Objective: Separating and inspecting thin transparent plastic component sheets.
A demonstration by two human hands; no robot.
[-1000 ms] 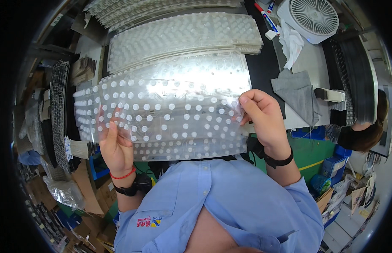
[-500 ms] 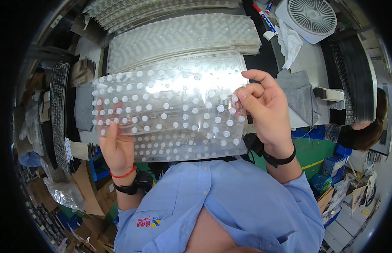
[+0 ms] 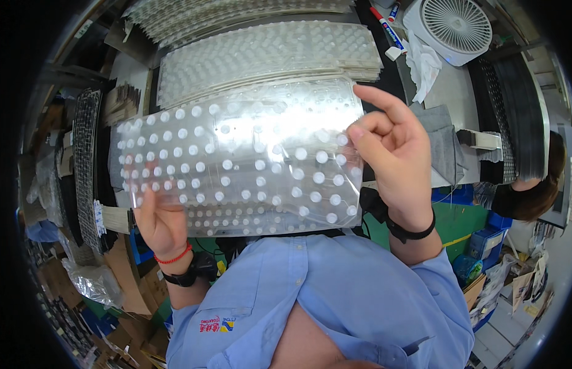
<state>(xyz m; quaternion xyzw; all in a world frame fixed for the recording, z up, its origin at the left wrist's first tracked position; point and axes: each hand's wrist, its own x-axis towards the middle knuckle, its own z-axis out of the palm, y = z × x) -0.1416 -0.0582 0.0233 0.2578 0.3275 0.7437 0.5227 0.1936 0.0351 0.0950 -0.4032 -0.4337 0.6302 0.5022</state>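
A clear plastic keyboard membrane (image 3: 244,147) with rows of white domes is held up in front of me, glare across its upper middle. My left hand (image 3: 161,224) grips its lower left edge, thumb in front and fingers showing faintly through the film behind. At the right edge, my right hand (image 3: 393,147) pinches it between thumb and bent fingers, the index finger stretched out above. Beneath it lies another dotted membrane (image 3: 236,220), partly covered. Just beyond, a stack of similar membranes (image 3: 267,55) fills the back of the table.
A white fan (image 3: 456,24) stands at the back right, near markers (image 3: 387,29) and crumpled white tissue (image 3: 423,71). Grey cloth (image 3: 438,138) lies to the right. More stacked sheets (image 3: 89,166) are at the left. Another person (image 3: 532,178) is at the far right.
The held membrane has shifted left and tilted, its left end moving outward and closer to me. My left hand moved left with it; my right hand moved slightly right.
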